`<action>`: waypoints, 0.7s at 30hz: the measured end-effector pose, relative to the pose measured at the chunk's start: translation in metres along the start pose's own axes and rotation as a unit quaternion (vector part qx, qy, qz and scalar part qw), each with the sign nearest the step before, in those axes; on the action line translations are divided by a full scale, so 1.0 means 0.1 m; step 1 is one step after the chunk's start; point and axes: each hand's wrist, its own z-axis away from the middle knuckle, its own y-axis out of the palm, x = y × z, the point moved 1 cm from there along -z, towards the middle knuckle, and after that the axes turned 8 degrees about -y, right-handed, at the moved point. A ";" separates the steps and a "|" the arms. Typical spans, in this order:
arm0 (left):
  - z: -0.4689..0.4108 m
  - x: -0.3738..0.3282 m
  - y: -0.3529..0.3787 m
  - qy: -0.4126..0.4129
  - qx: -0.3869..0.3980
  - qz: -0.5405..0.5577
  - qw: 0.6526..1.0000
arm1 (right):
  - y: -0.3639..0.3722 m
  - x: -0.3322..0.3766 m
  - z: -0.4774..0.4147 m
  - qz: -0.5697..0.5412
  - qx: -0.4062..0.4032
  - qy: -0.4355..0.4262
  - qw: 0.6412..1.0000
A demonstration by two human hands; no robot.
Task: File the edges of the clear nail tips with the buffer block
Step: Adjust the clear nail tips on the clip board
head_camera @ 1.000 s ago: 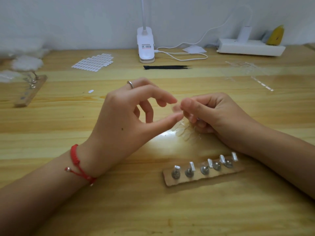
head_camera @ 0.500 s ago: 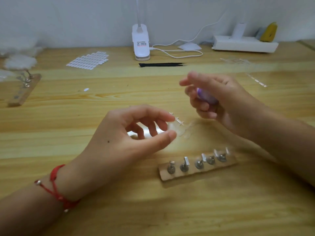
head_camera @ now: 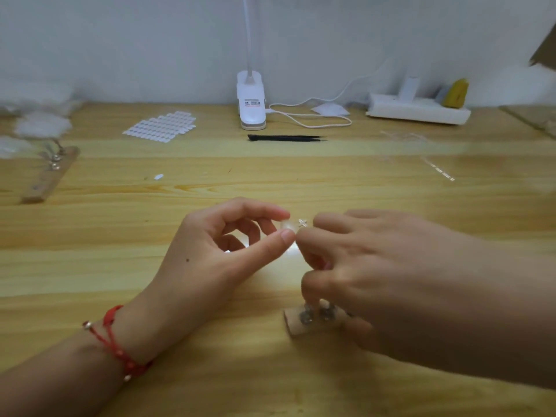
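My left hand (head_camera: 219, 260) pinches a small clear nail tip (head_camera: 286, 226) between thumb and forefinger, just above the wooden table (head_camera: 150, 296). A little clear cross-shaped stub (head_camera: 302, 223) sticks out on the tip's right side. My right hand (head_camera: 391, 275) is right beside it, back towards the camera, its curled fingertips almost touching the tip. The purple buffer block it held half a second ago is hidden inside that hand.
A wooden strip with metal pegs (head_camera: 304, 320) lies partly under my right hand. At the back are a white lamp base (head_camera: 251, 100), black tweezers (head_camera: 285, 138), a sheet of white stickers (head_camera: 159, 126) and a power strip (head_camera: 418, 112). A second peg strip (head_camera: 48, 176) lies far left.
My right hand dropped from up and right back to the nail tip, covering most of the peg strip. The purple block is out of sight. My left hand kept its pinch.
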 end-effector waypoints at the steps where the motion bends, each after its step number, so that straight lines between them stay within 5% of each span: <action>1: 0.00 0.00 -0.01 -0.001 -0.001 -0.001 1.000 | 0.00 0.00 -0.01 -0.001 -0.001 -0.003 1.000; 10: 0.01 0.01 -0.02 -0.013 0.005 0.010 1.000 | 0.02 0.00 0.14 0.046 -0.096 -0.097 0.990; 15: -0.02 0.02 -0.03 -0.013 -0.016 0.033 0.999 | -0.09 -0.10 0.54 -0.185 -0.142 0.121 0.965; 21: -0.06 0.03 -0.04 -0.013 -0.038 0.052 0.998 | 0.34 0.29 0.48 -0.077 -0.101 0.253 0.959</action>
